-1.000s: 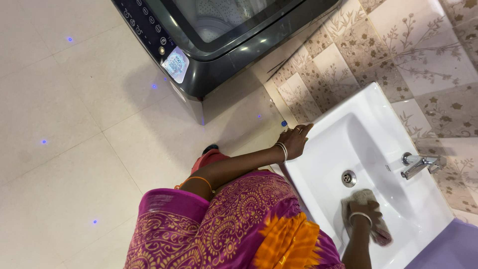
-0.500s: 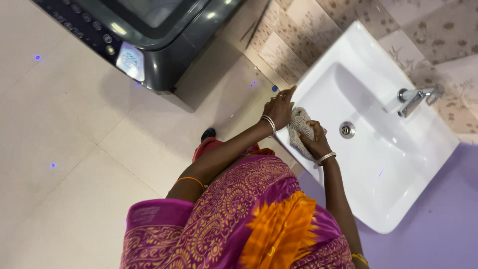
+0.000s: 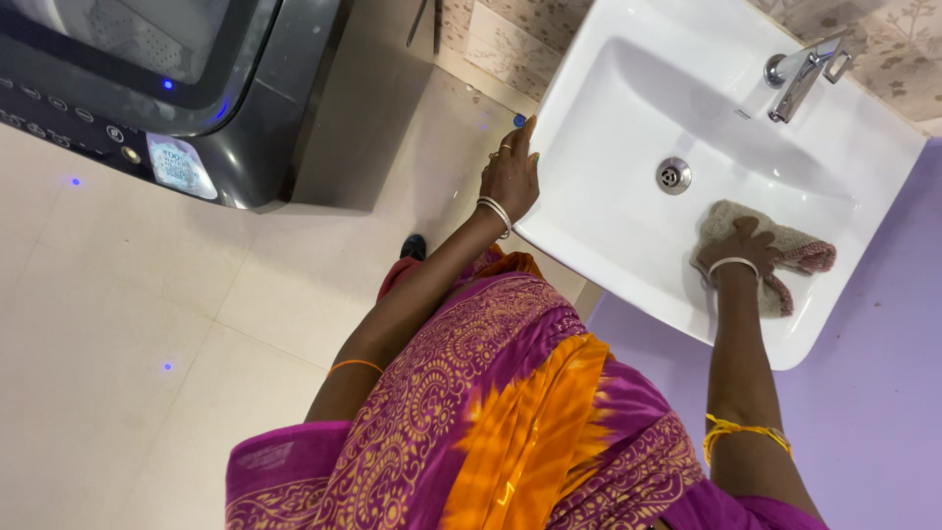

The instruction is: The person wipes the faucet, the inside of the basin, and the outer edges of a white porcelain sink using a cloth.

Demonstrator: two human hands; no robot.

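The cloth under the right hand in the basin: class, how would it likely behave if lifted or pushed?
The cloth looks floppy: it lies crumpled under the right hand. Probably light, it should slide easily on the smooth white sink. Not fragile.

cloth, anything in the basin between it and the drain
Nothing visible. The right hand presses the cloth on the basin floor, and the white stretch up to the drain is bare. The tap stands off at the rim.
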